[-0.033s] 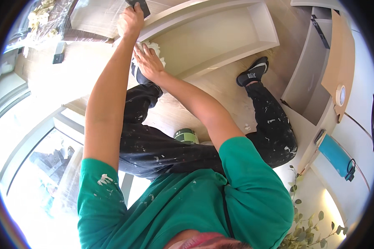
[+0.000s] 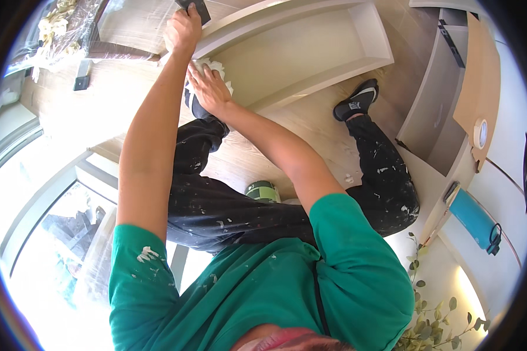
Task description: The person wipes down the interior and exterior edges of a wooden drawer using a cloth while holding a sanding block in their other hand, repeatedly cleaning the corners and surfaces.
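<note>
Beside a long, shallow, open-topped beige box (image 2: 298,50), the left hand (image 2: 183,30) has its fingers clamped on a dark flat tool (image 2: 201,11) near the box's far wall. The right hand (image 2: 211,90) lies over crumpled white material (image 2: 221,69) at the left end; whether those fingers grip it, I can't tell. From here a green-patterned tub (image 2: 262,190) shows between the legs, contents hidden, markings too small to read.

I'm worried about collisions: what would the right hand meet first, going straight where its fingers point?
Probably the left hand, ahead in the picture; depth is unclear, so the right hand might pass beneath it.
</note>
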{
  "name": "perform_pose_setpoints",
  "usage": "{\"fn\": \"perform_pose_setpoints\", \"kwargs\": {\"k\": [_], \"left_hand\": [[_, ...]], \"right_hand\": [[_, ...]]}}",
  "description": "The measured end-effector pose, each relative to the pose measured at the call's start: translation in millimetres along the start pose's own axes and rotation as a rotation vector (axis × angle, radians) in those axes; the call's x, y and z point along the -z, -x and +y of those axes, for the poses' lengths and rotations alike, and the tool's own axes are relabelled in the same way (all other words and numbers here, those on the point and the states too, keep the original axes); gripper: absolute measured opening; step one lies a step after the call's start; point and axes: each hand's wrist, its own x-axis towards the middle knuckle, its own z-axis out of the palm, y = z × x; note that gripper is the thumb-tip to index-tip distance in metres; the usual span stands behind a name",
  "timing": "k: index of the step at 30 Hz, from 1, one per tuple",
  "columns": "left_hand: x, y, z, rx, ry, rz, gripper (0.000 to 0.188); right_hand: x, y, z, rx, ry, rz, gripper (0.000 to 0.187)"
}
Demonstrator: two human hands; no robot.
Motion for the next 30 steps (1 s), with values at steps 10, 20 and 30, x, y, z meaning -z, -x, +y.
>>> {"fn": "perform_pose_setpoints", "kwargs": {"k": [10,20,30], "left_hand": [[13,23,21,0.022,-0.033,0.04,0.066],[-6,21,31,-0.037,-0.035,0.053,0.066],[6,22,23,-0.041,-0.025,0.069,0.068]], "right_hand": [[37,31,16,-0.09,-0.397,0.316,0.044],[0,4,41,-0.14,-0.177,0.036,0.038],[32,-26,30,0.107,-0.051,0.062,0.039]]}}
